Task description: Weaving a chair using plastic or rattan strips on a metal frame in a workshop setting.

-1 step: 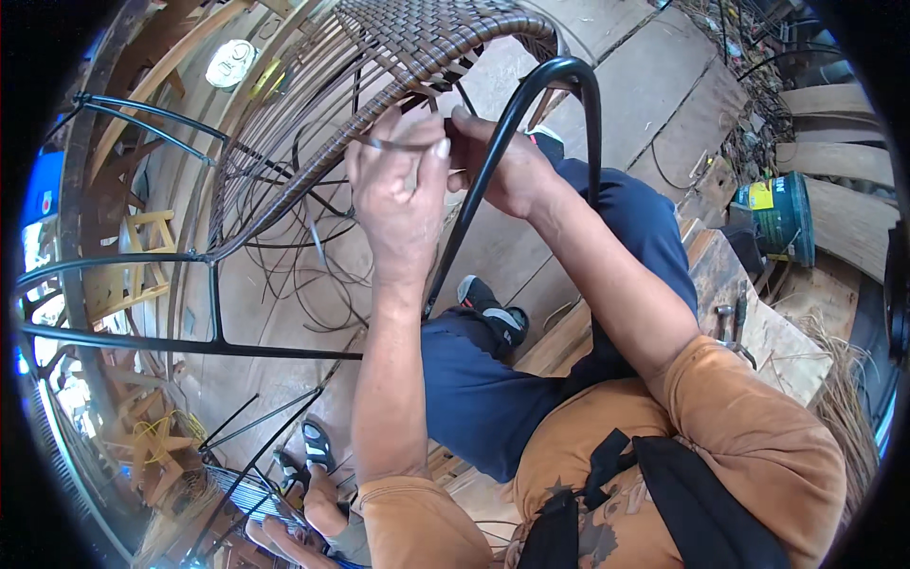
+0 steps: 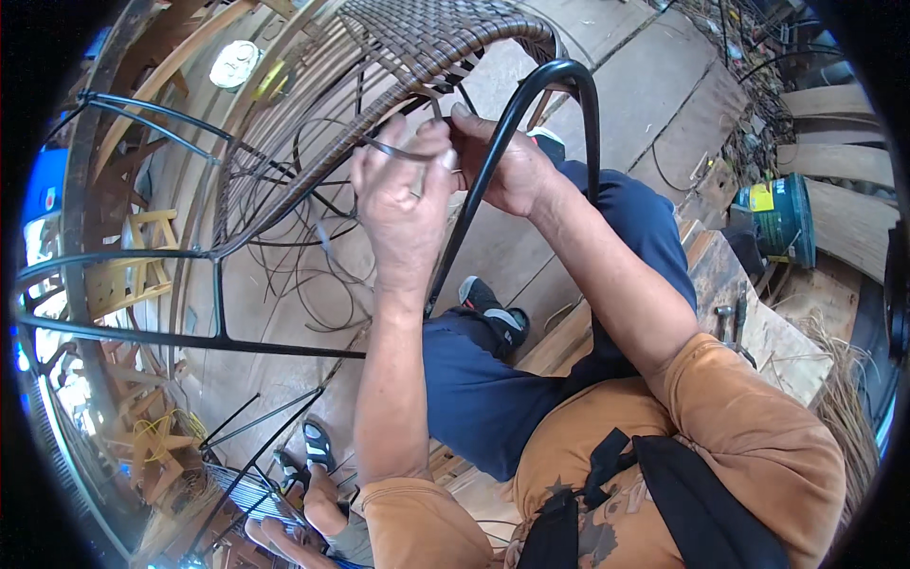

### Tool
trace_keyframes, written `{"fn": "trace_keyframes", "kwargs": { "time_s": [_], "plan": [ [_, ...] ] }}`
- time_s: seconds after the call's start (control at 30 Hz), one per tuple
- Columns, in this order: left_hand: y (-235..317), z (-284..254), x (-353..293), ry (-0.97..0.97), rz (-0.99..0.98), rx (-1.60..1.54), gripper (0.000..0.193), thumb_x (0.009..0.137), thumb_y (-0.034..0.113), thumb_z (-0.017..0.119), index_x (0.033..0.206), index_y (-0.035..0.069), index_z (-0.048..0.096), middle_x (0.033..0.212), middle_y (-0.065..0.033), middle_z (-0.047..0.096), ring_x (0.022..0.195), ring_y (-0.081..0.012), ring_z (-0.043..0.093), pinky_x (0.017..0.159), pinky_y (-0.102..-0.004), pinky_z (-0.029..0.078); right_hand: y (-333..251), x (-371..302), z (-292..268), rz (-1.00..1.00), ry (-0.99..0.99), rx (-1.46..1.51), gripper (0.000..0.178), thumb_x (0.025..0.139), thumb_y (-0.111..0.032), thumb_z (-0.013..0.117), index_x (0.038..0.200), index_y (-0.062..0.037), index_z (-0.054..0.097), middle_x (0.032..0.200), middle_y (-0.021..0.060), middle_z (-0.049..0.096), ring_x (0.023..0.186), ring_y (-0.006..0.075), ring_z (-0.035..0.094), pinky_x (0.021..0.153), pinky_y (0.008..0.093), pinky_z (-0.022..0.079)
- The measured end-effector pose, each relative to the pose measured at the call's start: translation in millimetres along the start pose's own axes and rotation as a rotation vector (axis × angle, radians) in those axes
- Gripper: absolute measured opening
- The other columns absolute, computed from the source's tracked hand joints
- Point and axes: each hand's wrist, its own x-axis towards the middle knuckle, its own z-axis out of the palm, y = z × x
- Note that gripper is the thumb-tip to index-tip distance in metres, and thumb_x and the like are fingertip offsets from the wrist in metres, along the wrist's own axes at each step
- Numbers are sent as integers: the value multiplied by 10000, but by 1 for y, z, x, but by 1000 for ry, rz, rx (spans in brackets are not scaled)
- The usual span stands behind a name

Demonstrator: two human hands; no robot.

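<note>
Several black metal bars (image 2: 123,334) cross the left of my view, with a small yellow wooden stool (image 2: 150,247) just above them. Below, another person's sandalled foot (image 2: 318,446) rests on the floor. Next come loose brown strands (image 2: 322,299), looping on the floor beneath the work; I judge they could snag on a bar or a shoe if one of them were pulled.

Mid-view, the woven brown panel (image 2: 427,43) slants up and away: tightly plaited at the top, open parallel strands toward the lower left, with a wrapped rim between the panel and the wearer. Just below that rim, the left hand (image 2: 403,204) has its fingers curled, pinching a flat brown strip (image 2: 398,152). That strip looks thin and bent, so a hard tug at an angle might twist or crease it, and a loose pinch might let it spring free.

The right hand (image 2: 517,175) reaches in behind the black tubular arch (image 2: 566,70), thumb raised close to the left fingers. Its fingertips are partly hidden, so I cannot tell whether it grips anything. The arch leaves that wrist little room; a sudden slip could knock knuckles against it.

Far right stands a dark green bucket (image 2: 791,220).
</note>
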Motion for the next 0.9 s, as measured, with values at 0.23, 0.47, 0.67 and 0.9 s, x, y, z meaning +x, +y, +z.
{"fn": "trace_keyframes", "kwargs": {
  "time_s": [0.23, 0.47, 0.67, 0.9],
  "plan": [
    [17, -31, -37, 267, -727, -1363, 205, 817, 185, 588, 925, 16, 632, 1019, -136, 621, 1024, -241, 551, 907, -384, 377, -7, -3, 9, 144, -288, 249, 118, 897, -139, 533, 966, -50, 496, 662, -31, 479, 563, 105, 445, 645, 317, 456],
    [3, -136, -129, 619, -1077, -508, 223, 870, 250, 533, 841, 49, 625, 864, -76, 652, 785, -207, 589, 773, -369, 416, -9, -20, 6, -10, 101, -533, 244, 874, -331, 540, 893, -89, 564, 537, -73, 286, 442, 57, 251, 414, 223, 184],
    [76, -101, -34, -103, -285, 279, 171, 848, 182, 510, 865, 38, 600, 811, -157, 609, 803, -318, 584, 729, -407, 449, -14, -26, 3, -439, 96, -1396, 367, 903, -370, 470, 921, -27, 600, 784, 161, 573, 754, 288, 539, 722, 350, 425],
    [-7, 4, 35, -174, 179, 696, 315, 755, 137, 539, 1044, 15, 570, 1039, -138, 580, 1020, -272, 536, 878, -417, 391, -11, -32, 18, -436, 242, -1469, 296, 913, -226, 423, 1087, -23, 552, 1009, 233, 597, 983, 385, 563, 819, 395, 453]
  ]
}}
